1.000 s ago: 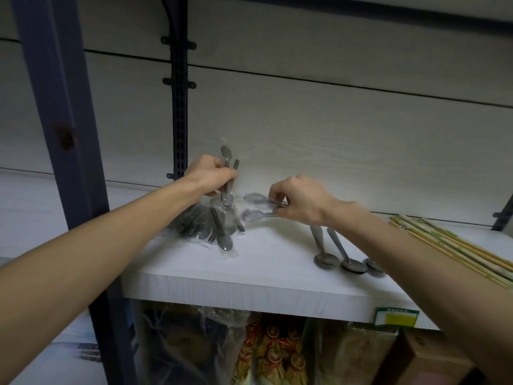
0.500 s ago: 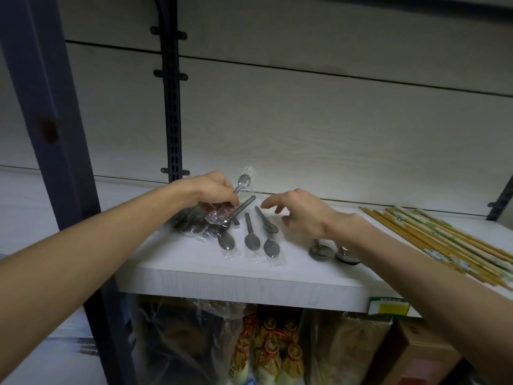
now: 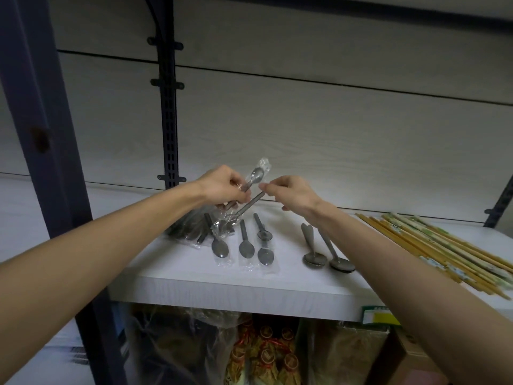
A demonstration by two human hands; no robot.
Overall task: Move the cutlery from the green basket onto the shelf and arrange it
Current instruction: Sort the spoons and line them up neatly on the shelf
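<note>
the left hand (image 3: pixel 222 187) grips a bunch of wrapped spoons (image 3: pixel 251 187) above the shelf (image 3: pixel 249 287), likely as a supply. the right hand (image 3: pixel 288 193) pinches one handle, seemingly to draw it out. more spoons (image 3: pixel 245 245) lie in a row near the front edge.

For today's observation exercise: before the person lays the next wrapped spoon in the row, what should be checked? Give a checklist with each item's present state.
1. Left hand grips wrapped spoons: ok.
2. Right hand fingers pinch the slanted spoon's handle: ok.
3. Free shelf space between the wrapped spoons lying flat and the unwrapped pair: ok.
4. Laid spoons parallel: not ok, one is skewed.
5. Chopsticks apart from spoons: ok.
6. Green basket emptied: cannot tell.
</note>
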